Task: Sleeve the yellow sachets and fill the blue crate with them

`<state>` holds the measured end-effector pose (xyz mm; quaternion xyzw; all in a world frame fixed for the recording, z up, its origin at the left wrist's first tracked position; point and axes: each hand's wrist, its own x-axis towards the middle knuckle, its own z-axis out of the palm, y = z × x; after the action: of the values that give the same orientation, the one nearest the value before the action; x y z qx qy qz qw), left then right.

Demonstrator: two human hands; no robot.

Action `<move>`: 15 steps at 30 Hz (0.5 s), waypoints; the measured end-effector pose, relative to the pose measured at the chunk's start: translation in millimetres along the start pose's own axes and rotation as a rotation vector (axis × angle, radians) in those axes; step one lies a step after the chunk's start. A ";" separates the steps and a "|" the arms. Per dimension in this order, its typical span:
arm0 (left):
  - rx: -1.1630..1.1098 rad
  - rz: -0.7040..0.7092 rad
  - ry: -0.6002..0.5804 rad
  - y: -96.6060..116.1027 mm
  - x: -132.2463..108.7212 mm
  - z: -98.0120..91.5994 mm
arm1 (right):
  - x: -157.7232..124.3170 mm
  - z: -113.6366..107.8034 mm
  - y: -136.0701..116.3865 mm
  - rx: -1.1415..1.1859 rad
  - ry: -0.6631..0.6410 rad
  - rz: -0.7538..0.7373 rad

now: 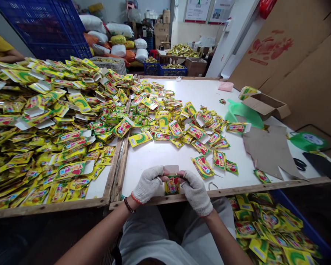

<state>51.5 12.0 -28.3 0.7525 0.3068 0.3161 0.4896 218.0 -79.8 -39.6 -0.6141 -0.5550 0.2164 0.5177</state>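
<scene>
My left hand (148, 183) and my right hand (195, 191), both in white knit gloves, grip a small yellow-green carton (171, 183) from either side, just above the white table's near wooden edge (237, 189). The carton's top flap stands open. A beaded bracelet sits on my left wrist. Loose green-and-yellow sachets (202, 166) lie on the table just beyond my right hand.
A large heap of flat yellow cartons (46, 121) covers the left table. Sachets (168, 117) are spread across the middle. Grey cardboard (270, 151), scissors (300, 164), a brown box (266, 105) and a green bag lie right. A blue bin of filled packs (267, 224) stands lower right.
</scene>
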 end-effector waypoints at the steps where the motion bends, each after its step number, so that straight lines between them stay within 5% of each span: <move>1: 0.008 0.010 -0.016 3.1 1.8 -0.1 | 3.6 -2.1 -3.2 -0.018 -0.018 -0.004; 4: 0.053 0.033 -0.074 11.4 6.5 1.5 | 16.3 -6.4 -11.0 -0.038 -0.064 0.036; 8: -0.055 -0.068 0.038 9.4 5.7 7.5 | 28.1 -6.1 -9.6 0.073 -0.106 0.091; 11: -0.052 -0.066 0.094 2.5 0.9 10.8 | 29.2 -6.2 -5.3 -0.052 -0.163 -0.032; 15: 0.101 0.087 0.013 6.5 -3.3 8.7 | 27.9 -12.0 -9.1 -0.155 -0.281 -0.210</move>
<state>57.3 2.6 -25.6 0.7868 0.2926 0.3260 0.4349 232.0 -60.6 -18.6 -0.5547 -0.6979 0.2014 0.4058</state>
